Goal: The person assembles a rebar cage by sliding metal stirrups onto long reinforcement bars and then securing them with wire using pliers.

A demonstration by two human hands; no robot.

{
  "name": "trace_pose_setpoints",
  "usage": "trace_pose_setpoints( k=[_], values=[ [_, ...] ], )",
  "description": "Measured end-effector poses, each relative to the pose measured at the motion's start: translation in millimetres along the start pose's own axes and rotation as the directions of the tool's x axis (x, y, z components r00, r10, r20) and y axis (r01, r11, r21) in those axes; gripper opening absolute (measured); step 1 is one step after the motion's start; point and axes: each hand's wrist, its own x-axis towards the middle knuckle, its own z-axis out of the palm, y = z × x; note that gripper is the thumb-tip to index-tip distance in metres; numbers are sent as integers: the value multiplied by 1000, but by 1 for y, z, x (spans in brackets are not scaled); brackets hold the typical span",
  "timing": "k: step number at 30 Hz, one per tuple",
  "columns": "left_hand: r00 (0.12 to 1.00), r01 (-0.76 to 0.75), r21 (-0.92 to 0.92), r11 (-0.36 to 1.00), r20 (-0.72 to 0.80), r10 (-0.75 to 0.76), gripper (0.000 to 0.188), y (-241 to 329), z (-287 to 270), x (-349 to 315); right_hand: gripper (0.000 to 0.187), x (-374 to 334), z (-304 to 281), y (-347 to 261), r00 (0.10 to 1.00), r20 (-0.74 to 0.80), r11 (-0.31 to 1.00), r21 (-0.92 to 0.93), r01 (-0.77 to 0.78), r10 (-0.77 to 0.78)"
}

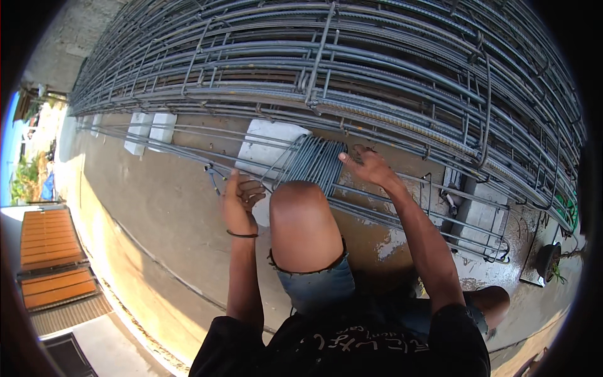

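A closely packed bundle of bent steel stirrups (308, 162) sits around long thin bars in front of me, just beyond my raised knee. My right hand (369, 166) hovers at the bundle's right side, thumb and fingers apart, with nothing in it. On the other side, my left hand (237, 204) is raised left of the knee, palm turned inward and fingers loosely spread; I see nothing held. Just past its fingertips is a small dark and blue item (213, 173), too small to name. Long steel bars (220, 139) run from the far left toward the bundle.
A large stack of rebar cages (326, 75) spans the far side, with crossbars jutting toward me. Pale blocks stand under the bars: one near the bundle (267, 146), others at left (162, 129) and right (480, 217). The concrete floor (157, 195) has wet patches. A potted plant (549, 261) stands far right.
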Motion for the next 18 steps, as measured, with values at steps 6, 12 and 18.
trace_pose_setpoints(
  k=[6,12,18],
  values=[
    [752,655,-357,667,218,-622,75,-139,-43,19,93,64,23,-19,914,378,988,-100,-115,144],
    [738,665,-515,541,345,-579,52,-155,1,46,90,81,26,4,755,580,869,152,-471,307],
    [749,654,-506,563,328,-575,46,-164,4,44,105,84,23,-14,771,522,927,-130,-351,364]
  ],
)
